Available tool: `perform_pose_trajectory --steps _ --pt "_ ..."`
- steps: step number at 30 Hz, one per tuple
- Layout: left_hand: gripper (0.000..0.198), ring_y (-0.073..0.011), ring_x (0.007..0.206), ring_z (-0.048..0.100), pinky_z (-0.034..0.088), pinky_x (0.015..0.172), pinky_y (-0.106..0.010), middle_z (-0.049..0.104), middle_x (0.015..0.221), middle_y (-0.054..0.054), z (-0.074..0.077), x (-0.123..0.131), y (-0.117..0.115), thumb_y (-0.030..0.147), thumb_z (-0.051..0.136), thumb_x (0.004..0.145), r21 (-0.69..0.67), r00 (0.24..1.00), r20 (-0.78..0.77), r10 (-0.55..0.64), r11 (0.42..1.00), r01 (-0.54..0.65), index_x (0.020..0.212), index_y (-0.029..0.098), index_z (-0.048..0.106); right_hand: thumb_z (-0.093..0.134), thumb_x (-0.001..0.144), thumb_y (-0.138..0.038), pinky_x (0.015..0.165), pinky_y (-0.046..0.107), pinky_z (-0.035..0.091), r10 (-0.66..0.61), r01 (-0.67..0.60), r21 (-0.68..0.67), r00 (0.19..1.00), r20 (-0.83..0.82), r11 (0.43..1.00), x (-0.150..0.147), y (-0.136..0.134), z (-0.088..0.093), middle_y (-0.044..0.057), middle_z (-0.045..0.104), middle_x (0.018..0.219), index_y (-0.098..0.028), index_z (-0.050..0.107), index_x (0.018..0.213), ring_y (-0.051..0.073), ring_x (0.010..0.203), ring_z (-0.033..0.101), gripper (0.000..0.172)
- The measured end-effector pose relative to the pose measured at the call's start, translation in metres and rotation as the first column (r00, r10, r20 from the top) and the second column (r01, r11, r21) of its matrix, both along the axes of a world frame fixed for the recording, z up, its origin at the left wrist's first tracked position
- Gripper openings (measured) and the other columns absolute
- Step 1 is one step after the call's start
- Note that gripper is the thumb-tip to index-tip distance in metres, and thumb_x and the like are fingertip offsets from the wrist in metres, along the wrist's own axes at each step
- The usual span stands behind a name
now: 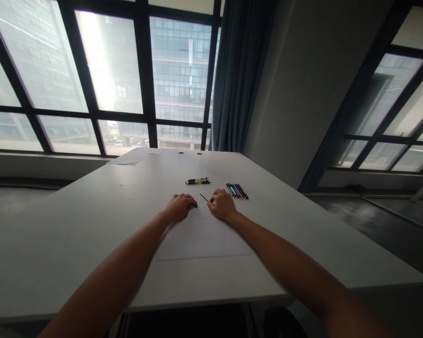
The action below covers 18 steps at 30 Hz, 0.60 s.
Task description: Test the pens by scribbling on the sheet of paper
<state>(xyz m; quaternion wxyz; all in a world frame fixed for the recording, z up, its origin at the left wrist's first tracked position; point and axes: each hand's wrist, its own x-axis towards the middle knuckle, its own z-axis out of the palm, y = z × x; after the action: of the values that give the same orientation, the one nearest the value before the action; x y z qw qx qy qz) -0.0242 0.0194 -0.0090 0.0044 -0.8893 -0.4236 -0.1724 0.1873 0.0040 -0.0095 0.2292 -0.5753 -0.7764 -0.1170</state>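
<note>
A white sheet of paper (204, 237) lies on the white table (91, 225) in front of me. My left hand (179, 206) rests at the sheet's far left corner, fingers curled over a thin green-tipped pen. My right hand (222, 204) sits at the far right corner, closed around a thin dark pen (204, 197) whose end sticks out to the left. Faint marks show on the paper between the hands.
A row of several coloured pens (237, 190) lies just beyond my right hand. Two black and yellow pens (197, 181) lie further back. Loose papers (134, 157) sit at the table's far edge by the window. A curtain (239, 75) hangs behind.
</note>
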Motion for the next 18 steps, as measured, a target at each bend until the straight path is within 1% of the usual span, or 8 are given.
perform_pose_trajectory --steps 2,5,9,11,13,16,18 --pt "0.027 -0.0194 0.111 0.055 0.040 0.099 -0.034 0.066 0.118 0.001 0.000 0.000 0.001 0.024 0.047 0.089 0.000 1.000 0.017 0.005 1.000 -0.006 0.105 0.031 0.068 0.058 0.084 -0.027 0.080 0.032 0.036 -0.024 0.024 -0.029 1.000 0.008 0.999 -0.002 0.000 -0.002 0.009 0.061 0.097 -0.017 0.070 0.080 0.021 0.096 0.050 0.016" --pt "0.027 -0.0185 0.106 0.057 0.042 0.095 -0.032 0.067 0.114 0.001 0.001 0.000 0.000 0.021 0.047 0.088 0.001 0.999 0.031 0.022 1.000 -0.022 0.100 0.030 0.070 0.056 0.086 -0.026 0.079 0.032 0.037 -0.046 0.047 -0.067 0.999 0.009 0.997 -0.005 0.002 -0.004 0.009 0.060 0.098 -0.017 0.070 0.082 0.021 0.096 0.050 0.017" --pt "0.025 -0.0204 0.104 0.057 0.042 0.093 -0.034 0.067 0.112 0.001 0.003 0.001 -0.002 0.021 0.049 0.087 0.008 0.998 0.013 0.057 0.998 -0.057 0.099 0.029 0.069 0.057 0.086 -0.024 0.078 0.031 0.036 -0.052 0.053 -0.094 0.999 0.015 0.994 -0.005 0.002 -0.003 0.010 0.060 0.100 -0.017 0.068 0.081 0.022 0.096 0.050 0.014" --pt "0.026 -0.0210 0.103 0.058 0.041 0.093 -0.036 0.068 0.110 0.000 0.004 0.000 -0.002 0.021 0.048 0.087 0.025 0.997 0.008 0.073 0.997 -0.073 0.100 0.028 0.069 0.055 0.087 -0.021 0.077 0.031 0.035 -0.062 0.063 -0.071 0.998 0.013 0.996 -0.003 0.003 -0.001 0.010 0.060 0.099 -0.016 0.066 0.082 0.021 0.095 0.051 0.013" --pt "0.027 -0.0208 0.102 0.059 0.040 0.094 -0.037 0.069 0.107 -0.002 0.006 -0.001 -0.002 0.020 0.046 0.089 0.051 0.995 0.026 0.098 0.994 -0.100 0.102 0.027 0.068 0.052 0.089 -0.018 0.076 0.031 0.034 -0.066 0.066 -0.015 0.998 0.007 0.998 0.001 0.003 0.003 0.009 0.061 0.097 -0.016 0.064 0.083 0.021 0.093 0.051 0.013" --pt "0.028 -0.0208 0.101 0.060 0.040 0.094 -0.038 0.069 0.105 -0.003 0.009 -0.002 -0.002 0.019 0.042 0.091 0.100 0.985 0.071 0.158 0.981 -0.164 0.105 0.024 0.066 0.049 0.090 -0.016 0.075 0.031 0.033 -0.040 0.040 0.071 0.999 0.008 0.997 0.008 0.002 0.011 0.009 0.061 0.096 -0.016 0.061 0.086 0.021 0.092 0.051 0.013" --pt "0.027 -0.0210 0.100 0.060 0.040 0.092 -0.038 0.069 0.106 -0.004 0.011 -0.001 -0.003 0.019 0.042 0.092 0.121 0.976 0.097 0.196 0.971 -0.207 0.106 0.023 0.065 0.049 0.090 -0.015 0.075 0.031 0.032 -0.014 0.013 0.095 1.000 0.015 0.995 0.011 0.000 0.015 0.009 0.061 0.096 -0.016 0.060 0.086 0.020 0.091 0.051 0.012"
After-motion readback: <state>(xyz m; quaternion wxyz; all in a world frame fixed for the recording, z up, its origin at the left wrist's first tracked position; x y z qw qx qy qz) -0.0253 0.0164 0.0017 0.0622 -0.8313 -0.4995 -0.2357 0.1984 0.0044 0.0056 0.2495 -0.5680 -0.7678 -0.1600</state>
